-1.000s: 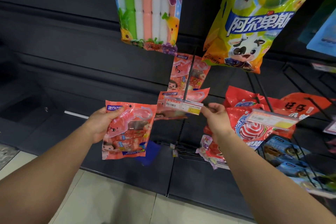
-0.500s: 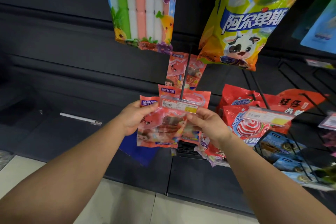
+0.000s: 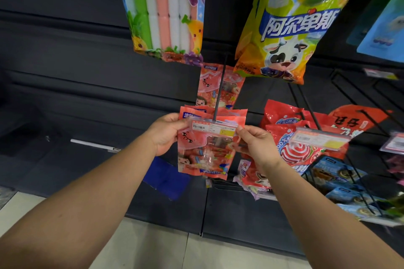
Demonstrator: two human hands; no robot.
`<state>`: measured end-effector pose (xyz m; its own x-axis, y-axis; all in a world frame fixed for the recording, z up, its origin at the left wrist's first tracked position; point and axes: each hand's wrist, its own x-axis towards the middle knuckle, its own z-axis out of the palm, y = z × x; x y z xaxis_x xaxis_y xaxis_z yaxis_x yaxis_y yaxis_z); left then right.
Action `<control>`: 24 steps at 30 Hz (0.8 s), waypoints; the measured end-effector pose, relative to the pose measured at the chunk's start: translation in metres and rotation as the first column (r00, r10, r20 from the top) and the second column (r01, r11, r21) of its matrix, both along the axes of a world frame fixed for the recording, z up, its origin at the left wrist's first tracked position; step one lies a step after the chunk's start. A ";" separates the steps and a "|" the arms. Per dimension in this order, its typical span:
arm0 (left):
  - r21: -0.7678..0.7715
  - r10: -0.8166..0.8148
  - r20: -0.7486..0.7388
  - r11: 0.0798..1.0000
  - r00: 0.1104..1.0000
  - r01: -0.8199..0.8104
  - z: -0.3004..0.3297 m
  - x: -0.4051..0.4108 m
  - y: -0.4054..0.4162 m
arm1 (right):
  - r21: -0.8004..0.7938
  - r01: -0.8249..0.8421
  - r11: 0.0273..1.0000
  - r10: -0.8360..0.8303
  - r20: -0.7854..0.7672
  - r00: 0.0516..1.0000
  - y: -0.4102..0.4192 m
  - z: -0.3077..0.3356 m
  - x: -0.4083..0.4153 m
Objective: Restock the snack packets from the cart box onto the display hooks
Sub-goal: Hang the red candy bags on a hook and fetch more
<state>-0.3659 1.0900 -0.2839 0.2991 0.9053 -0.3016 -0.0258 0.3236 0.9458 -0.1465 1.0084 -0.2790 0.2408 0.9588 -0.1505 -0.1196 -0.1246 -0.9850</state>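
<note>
Your left hand (image 3: 166, 135) has carried the pink packet (image 3: 205, 153) rightward from open space to the hook (image 3: 219, 91), so its top now sits behind the price tag (image 3: 213, 127); your thumb and curled fingers grip its upper left corner; your right hand (image 3: 255, 144) pinches the tag's right end between thumb and forefinger, and whether it also touches the packet cannot be told; more pink packets (image 3: 216, 87) hang farther back on the same hook; red bags (image 3: 290, 135) hang just to the right; a yellow bag (image 3: 290, 24) and a bag of coloured sticks (image 3: 162, 11) hang above.
</note>
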 end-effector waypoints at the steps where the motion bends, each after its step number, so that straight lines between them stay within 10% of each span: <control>1: -0.003 0.010 0.001 1.000 1.000 -0.010 0.000 0.000 0.000 | 0.003 0.003 1.000 -0.003 0.007 1.000 0.001 0.001 -0.001; 24: 0.118 -0.041 -0.278 0.990 0.960 0.077 0.027 0.010 0.030 | -0.102 0.258 0.961 -0.231 0.220 0.948 0.061 -0.006 0.001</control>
<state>-0.3563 1.1199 -0.2570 0.2749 0.9247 -0.2635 0.2559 0.1938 0.9471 -0.1454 1.0689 -0.2845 0.5034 0.8427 -0.1908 0.0398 -0.2432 -0.9692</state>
